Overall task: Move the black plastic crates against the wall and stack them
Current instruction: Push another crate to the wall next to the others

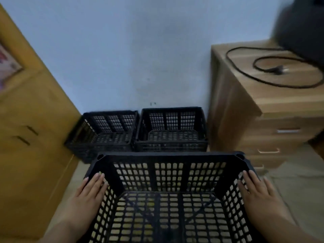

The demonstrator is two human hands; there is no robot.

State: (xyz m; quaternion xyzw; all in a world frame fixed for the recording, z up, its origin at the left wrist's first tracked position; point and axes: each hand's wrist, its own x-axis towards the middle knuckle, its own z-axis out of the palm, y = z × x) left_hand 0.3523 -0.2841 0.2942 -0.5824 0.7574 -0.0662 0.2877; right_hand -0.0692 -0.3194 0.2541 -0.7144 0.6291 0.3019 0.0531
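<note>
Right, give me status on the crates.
Left hand and right hand flat on the sides of the carried crate. Left crate and right crate side by side at the wall. Nothing visible between; drawer unit close on right.

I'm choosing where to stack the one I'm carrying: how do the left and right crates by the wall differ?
The left crate sits askew, its near corner swung toward the yellow cabinet; the right crate sits square to the wall. The left crate borders the cabinet, the right crate the wooden drawer unit. Both are black, latticed, open-topped and empty.
</note>
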